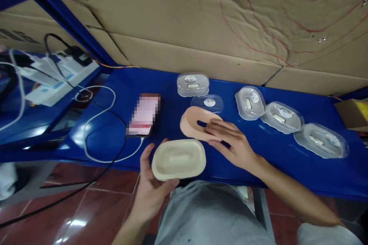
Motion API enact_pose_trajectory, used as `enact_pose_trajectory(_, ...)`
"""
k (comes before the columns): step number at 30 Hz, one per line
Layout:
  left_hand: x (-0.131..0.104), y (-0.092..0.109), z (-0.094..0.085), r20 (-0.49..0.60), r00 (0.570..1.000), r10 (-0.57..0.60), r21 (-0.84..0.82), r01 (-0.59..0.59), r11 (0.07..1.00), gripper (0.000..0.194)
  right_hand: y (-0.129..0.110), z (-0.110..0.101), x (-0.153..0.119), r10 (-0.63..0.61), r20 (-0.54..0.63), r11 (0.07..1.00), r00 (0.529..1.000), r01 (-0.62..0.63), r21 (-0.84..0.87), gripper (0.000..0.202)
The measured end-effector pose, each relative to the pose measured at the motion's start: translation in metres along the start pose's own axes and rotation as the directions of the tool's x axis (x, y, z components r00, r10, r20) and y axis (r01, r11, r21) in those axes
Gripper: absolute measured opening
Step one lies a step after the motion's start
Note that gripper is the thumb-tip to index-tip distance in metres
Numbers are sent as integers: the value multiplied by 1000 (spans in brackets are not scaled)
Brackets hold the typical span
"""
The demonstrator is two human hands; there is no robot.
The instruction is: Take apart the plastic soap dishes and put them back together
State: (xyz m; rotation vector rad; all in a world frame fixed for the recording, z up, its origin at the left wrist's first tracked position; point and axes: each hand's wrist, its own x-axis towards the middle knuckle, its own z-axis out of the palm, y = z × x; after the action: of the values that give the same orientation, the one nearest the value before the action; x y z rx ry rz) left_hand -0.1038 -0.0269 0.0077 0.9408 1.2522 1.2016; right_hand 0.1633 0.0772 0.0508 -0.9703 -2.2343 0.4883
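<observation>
My left hand (151, 189) grips a cream oval dish (179, 160) by its left end, thumb below and fingers behind. The dish is shallow, with a raised bar in its middle, and is held above the table's front edge. My right hand (237, 145) is closed on the right end of a peach oval dish (190, 122) with a slot in it. The peach dish is tilted just behind the cream one; whether it touches the table I cannot tell. Right behind it lies a clear plastic cover (207, 103) with a round label.
On the blue table (172, 84) stand a covered dish (193, 84) at the back and three more to the right, the nearest being one covered dish (250, 103). A phone (143, 115) on a white cable lies left. Further left is a power strip (54, 80). Cardboard (172, 19) lines the back.
</observation>
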Motion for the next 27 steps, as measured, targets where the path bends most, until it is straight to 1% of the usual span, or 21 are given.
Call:
enact_pose_trajectory(1,2,0,5,-15,1000,3,4,-3,1000,107,-6,0,0,-16,13,999,1000,16,41,35)
enact_pose_trajectory(3,8,0,14,-19,1000,-3,-18,3,1000,109,-15,3,-3,-67,87,997,994,63,48,34)
enact_pose_trajectory(4,12,1,19,-13,1000,-16,-47,15,999,111,-19,6,-4,-91,123,996,988,89,22,35)
enact_pose_trajectory(6,20,4,27,15,999,-44,-112,45,993,116,-21,13,-8,-124,157,989,980,135,-56,37)
enact_pose_trajectory(7,25,6,30,34,998,-52,-141,56,988,118,-21,16,-10,-136,159,984,978,152,-94,39)
enact_pose_trajectory(9,32,11,37,66,997,-43,-205,55,977,116,-19,21,-12,-143,143,972,979,166,-166,41)
enact_pose_trajectory(12,40,18,49,62,997,-44,-351,64,934,103,-21,27,-14,-129,120,944,984,159,-288,42)
enact_pose_trajectory(14,44,20,57,32,995,-96,-470,100,877,93,-23,30,-15,-118,123,925,985,154,-349,42)
enact_pose_trajectory(16,48,21,62,19,986,-164,-570,145,808,83,-23,33,-15,-109,144,922,984,154,-356,44)
enact_pose_trajectory(18,53,21,62,14,978,-209,-639,169,750,70,-17,33,-12,-124,157,943,980,165,-287,48)
enact_pose_trajectory(20,59,18,57,3,971,-239,-681,177,711,58,-2,30,-5,-104,118,973,988,126,-195,50)
enact_pose_trajectory(22,65,15,51,-19,964,-265,-701,176,691,51,17,25,3,-3,50,985,999,11,-171,51)
enact_pose_trajectory(24,69,11,46,-40,958,-283,-705,174,687,50,36,20,10,123,9,966,992,-117,-230,55)
enact_pose_trajectory(25,70,9,45,-48,958,-283,-705,168,689,50,43,19,12,161,8,951,987,-153,-268,56)
enact_pose_trajectory(27,71,7,45,-58,962,-268,-701,153,697,51,50,18,14,187,12,930,982,-173,-326,57)
